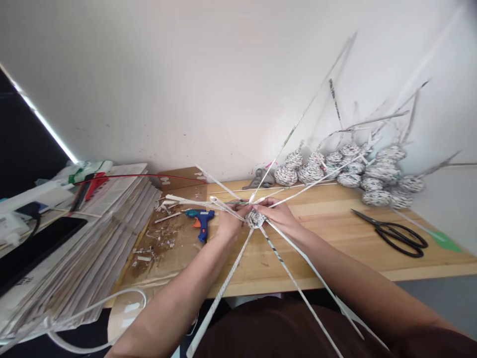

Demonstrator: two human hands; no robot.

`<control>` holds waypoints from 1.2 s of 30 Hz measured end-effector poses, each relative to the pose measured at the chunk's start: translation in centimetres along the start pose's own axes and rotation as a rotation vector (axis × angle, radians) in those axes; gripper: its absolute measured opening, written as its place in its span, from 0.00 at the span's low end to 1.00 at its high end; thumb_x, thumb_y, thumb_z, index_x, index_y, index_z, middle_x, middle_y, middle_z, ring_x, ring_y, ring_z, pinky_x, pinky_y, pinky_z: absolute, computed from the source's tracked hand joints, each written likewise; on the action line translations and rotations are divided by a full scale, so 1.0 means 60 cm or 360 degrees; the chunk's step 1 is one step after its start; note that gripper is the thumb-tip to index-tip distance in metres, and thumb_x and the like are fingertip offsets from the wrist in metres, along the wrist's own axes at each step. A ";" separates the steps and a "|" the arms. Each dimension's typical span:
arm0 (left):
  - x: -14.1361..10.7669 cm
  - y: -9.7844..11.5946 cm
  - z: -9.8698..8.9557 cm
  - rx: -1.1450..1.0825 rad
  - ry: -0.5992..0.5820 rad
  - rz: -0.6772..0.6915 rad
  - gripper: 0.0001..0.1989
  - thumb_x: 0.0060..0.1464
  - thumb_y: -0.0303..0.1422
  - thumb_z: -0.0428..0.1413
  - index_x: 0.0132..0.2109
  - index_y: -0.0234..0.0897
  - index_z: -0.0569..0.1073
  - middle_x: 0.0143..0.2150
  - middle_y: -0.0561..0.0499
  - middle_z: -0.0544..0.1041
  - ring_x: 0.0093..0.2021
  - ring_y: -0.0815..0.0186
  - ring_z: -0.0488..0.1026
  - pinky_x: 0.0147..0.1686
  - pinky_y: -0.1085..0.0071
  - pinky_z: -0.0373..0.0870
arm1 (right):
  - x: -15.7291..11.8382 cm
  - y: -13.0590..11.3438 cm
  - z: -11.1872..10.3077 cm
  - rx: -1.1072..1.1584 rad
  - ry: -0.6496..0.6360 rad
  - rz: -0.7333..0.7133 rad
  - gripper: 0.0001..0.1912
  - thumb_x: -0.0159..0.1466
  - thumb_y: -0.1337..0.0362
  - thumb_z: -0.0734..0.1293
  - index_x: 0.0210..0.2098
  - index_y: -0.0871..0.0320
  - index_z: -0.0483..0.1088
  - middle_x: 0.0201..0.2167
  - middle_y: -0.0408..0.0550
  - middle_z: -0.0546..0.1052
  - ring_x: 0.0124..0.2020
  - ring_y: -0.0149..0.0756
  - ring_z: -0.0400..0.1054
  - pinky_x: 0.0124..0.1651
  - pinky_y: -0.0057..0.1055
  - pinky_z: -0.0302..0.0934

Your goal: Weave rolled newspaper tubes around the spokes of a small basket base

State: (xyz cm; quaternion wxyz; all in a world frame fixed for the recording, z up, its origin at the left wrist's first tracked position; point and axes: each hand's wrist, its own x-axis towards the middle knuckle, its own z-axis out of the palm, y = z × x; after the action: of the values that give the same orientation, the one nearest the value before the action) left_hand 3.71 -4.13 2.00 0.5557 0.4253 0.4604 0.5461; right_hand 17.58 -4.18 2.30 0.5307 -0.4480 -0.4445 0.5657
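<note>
A small round woven paper piece (pixel 255 219) is held between both hands above the wooden table. Long rolled paper strips radiate from it, some rising toward the wall, others hanging down toward my lap. My left hand (pixel 231 219) grips its left side, fingers closed near several strips. On the right side, my right hand (pixel 278 214) pinches the piece and a strip at its upper edge. Parts of the fingertips are hidden behind the strips.
Left of my hands, a blue glue gun (pixel 203 221) lies by paper scraps on cardboard (pixel 179 248). Stacked newspapers (pixel 100 248) hold a phone (pixel 40 248). Black scissors (pixel 395 233) and woven gourd shapes (pixel 380 171) are at the right, near the wall.
</note>
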 end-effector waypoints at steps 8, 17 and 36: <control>0.040 0.005 -0.010 0.0095 -0.0074 0.0001 0.17 0.40 0.42 0.67 0.32 0.33 0.76 0.22 0.54 0.73 0.18 0.74 0.63 0.14 0.78 0.56 | 0.033 0.007 0.013 0.0004 0.0131 -0.0096 0.24 0.43 0.45 0.77 0.25 0.59 0.71 0.17 0.41 0.72 0.15 0.31 0.64 0.14 0.27 0.59; 0.040 -0.031 -0.021 0.0066 -0.0142 -0.0121 0.15 0.41 0.43 0.66 0.28 0.35 0.77 0.21 0.54 0.73 0.18 0.73 0.64 0.15 0.78 0.61 | 0.037 0.057 0.010 0.0093 0.0178 -0.0236 0.18 0.46 0.53 0.77 0.26 0.58 0.71 0.21 0.44 0.76 0.22 0.33 0.69 0.24 0.30 0.63; 0.039 -0.031 -0.032 0.0261 -0.0135 -0.0169 0.16 0.41 0.44 0.66 0.33 0.35 0.79 0.31 0.49 0.78 0.27 0.67 0.72 0.18 0.77 0.66 | 0.041 0.075 -0.002 -0.0528 0.0368 -0.0364 0.13 0.56 0.51 0.68 0.31 0.54 0.70 0.24 0.46 0.75 0.26 0.37 0.69 0.28 0.32 0.65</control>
State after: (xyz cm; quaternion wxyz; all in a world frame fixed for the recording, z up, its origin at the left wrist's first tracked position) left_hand 2.20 -1.94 -0.32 0.5661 0.4672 0.5016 0.4579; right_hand 16.73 -1.88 -2.21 0.5579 -0.5377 -0.5155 0.3659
